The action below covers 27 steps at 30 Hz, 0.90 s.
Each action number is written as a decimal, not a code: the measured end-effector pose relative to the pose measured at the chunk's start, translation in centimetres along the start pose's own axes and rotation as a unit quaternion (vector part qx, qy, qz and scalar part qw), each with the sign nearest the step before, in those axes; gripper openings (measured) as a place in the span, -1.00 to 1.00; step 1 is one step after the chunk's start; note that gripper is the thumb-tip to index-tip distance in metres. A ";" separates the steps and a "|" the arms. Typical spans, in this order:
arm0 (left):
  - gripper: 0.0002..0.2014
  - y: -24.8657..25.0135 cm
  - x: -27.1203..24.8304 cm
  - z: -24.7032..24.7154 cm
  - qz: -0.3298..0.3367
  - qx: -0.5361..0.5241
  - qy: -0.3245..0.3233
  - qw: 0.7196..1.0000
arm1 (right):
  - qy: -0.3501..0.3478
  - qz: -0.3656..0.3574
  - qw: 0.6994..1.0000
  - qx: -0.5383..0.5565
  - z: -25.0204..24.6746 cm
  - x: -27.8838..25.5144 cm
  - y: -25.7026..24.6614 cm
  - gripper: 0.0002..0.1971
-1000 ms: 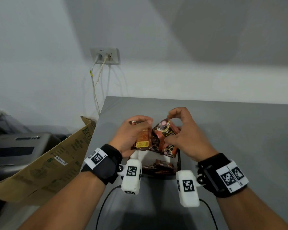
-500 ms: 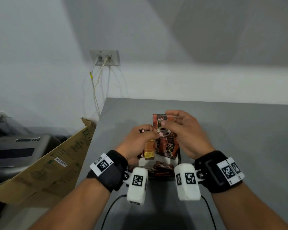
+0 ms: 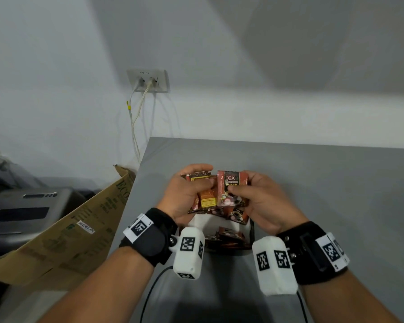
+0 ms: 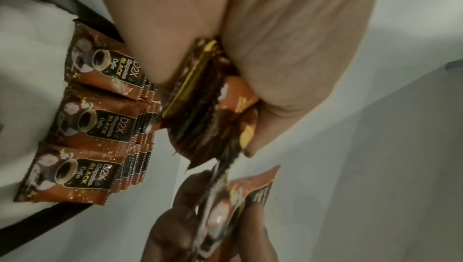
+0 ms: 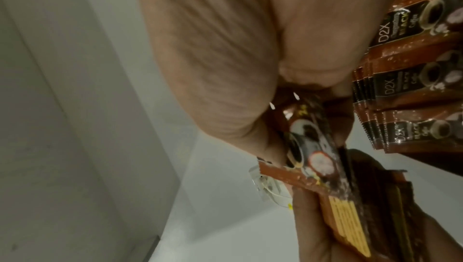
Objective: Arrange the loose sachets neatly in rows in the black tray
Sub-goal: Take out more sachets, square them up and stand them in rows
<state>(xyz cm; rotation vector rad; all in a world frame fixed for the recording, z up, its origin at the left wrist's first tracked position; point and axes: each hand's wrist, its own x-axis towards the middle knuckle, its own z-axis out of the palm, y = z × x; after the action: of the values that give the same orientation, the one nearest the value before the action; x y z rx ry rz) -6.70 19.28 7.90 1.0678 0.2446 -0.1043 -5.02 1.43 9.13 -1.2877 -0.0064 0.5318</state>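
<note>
My left hand (image 3: pixel 191 190) grips a stack of brown coffee sachets (image 3: pixel 204 199) above the black tray (image 3: pixel 252 231), their yellow-labelled backs toward me. The same stack (image 4: pixel 200 96) shows edge-on in the left wrist view. My right hand (image 3: pixel 250 194) pinches a single sachet (image 3: pixel 231 190) upright by thumb and fingers, its front facing me, right beside the stack. That sachet (image 5: pixel 308 147) fills the middle of the right wrist view. Rows of sachets (image 4: pixel 95 111) stand packed in the tray, also visible as sachet rows (image 5: pixel 413 76) from the right.
The tray sits near the front of a grey table (image 3: pixel 313 187). A cardboard box (image 3: pixel 63 231) leans at the table's left edge, with a grey machine (image 3: pixel 21 210) beyond it. A wall socket (image 3: pixel 147 80) with white cables is on the wall behind.
The right hand lifted one sachet out of the bundle, turned it upright and brought it next to the left hand's stack. Both hands rose slightly over the tray.
</note>
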 end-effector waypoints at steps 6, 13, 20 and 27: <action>-0.79 -0.1 -0.2 0.4 0.003 -0.029 -0.017 0.999 | 0.031 -0.032 0.999 -0.025 0.7 0.2 0.3 -0.77; -0.64 -0.8 0.0 -1.2 -0.095 -0.167 -0.086 0.978 | -0.012 -0.028 0.993 0.114 0.2 -0.1 -0.5 -0.74; -0.69 -1.7 -0.2 -0.8 -0.091 -0.092 -0.103 0.986 | 0.072 -0.041 0.989 -0.126 1.4 0.2 0.3 -0.83; -0.83 -0.9 0.2 -1.0 -0.044 0.025 0.006 0.999 | 0.036 -0.067 0.997 0.035 -0.1 -0.5 -1.4 -0.81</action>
<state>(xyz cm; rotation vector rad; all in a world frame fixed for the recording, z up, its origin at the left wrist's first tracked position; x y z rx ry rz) -6.79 19.75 6.63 1.1084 0.3010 -0.1849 -4.90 0.94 10.55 -1.2273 -0.0140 0.3684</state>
